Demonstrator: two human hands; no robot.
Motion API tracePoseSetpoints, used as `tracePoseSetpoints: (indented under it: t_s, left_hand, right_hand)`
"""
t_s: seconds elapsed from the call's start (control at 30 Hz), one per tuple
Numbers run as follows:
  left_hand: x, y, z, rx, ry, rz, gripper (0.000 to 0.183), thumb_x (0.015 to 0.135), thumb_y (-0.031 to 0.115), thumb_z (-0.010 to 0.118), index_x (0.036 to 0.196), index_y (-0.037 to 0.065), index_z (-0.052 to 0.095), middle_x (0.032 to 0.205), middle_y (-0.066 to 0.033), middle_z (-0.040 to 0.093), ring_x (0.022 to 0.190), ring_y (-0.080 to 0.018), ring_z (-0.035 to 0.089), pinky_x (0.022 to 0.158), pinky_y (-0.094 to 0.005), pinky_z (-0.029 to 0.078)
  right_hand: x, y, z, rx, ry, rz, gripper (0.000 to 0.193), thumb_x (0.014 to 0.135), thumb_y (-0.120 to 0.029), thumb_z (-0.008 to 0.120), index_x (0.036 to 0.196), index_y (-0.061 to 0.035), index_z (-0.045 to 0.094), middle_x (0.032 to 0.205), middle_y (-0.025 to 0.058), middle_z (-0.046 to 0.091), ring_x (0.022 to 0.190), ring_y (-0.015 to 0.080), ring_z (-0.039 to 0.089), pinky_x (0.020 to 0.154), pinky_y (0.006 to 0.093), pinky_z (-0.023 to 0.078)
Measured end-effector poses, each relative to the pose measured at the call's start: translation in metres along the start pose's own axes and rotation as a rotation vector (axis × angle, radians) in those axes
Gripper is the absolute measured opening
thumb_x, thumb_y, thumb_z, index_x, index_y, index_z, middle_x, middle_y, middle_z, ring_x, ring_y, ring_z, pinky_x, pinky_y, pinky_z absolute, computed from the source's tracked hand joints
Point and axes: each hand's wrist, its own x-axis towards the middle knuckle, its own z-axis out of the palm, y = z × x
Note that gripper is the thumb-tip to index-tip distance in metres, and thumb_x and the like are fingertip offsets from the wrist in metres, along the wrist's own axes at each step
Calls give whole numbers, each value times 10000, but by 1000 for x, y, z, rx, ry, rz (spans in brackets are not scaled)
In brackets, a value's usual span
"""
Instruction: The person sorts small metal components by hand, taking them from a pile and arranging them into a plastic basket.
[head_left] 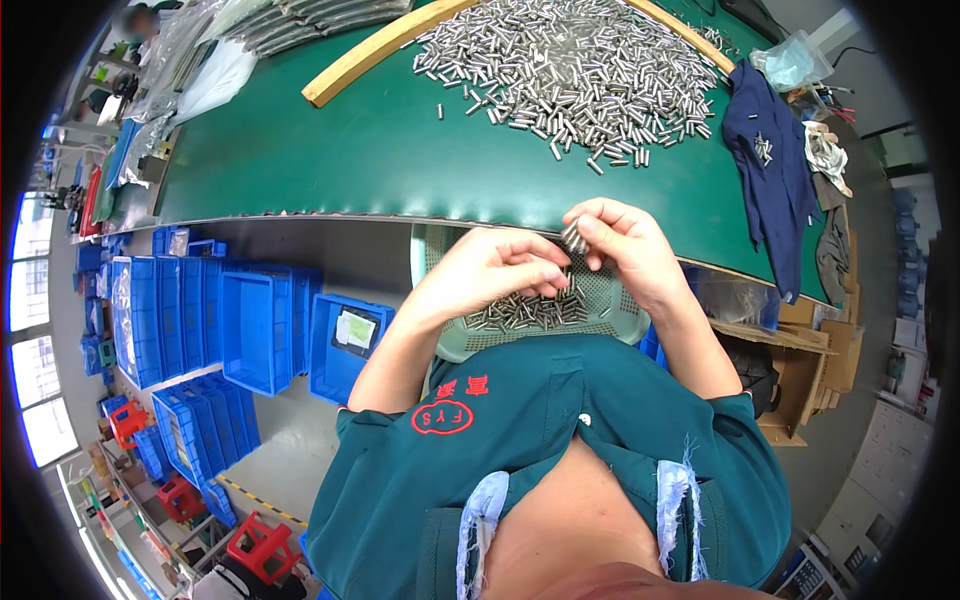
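Right hand (628,248) grasps metal pins (574,238), left hand (490,268) curls, hold unclear; basket (468,346) near is part-filled, large far pile (590,75) remains.

Before me, a green work shirt (535,385) bears 2 red embroidered characters (475,386) and a red oval (442,417) enclosing 3 letters (441,418).

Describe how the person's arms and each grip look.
The short sleeves are dark green; the left forearm and right forearm are bare, showing no watch or bracelet. The left grip and right grip are ungloved, with no rings visible.
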Motion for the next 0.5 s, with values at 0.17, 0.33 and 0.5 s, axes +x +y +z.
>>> tracePoseSetpoints:
  t_s: [0.17,0.33,0.5]
  left_hand:
    - [1,6,-15,150,197,103,238,949,111,549,1119,-33,633,956,-111,700,863,-136,663,781,-260,527]
    - [8,14,-22,261,343,155,226,958,129,548,1105,-13,644,947,-76,701,844,-105,645,776,-237,511]
    - [20,18,-26,359,354,229,219,954,134,556,1099,-2,648,940,-73,706,847,-99,647,750,-248,515]
  right_hand:
    - [-1,0,6,448,19,188,216,941,-235,603,1004,-29,624,791,-14,591,633,56,496,573,194,418]
    - [-7,-4,7,-3,-154,87,197,928,-219,615,986,-36,656,784,-27,597,652,40,503,566,181,397]
    - [-1,-9,-11,-294,-53,-116,167,921,-181,623,997,-39,669,840,-23,620,696,42,522,584,186,401]
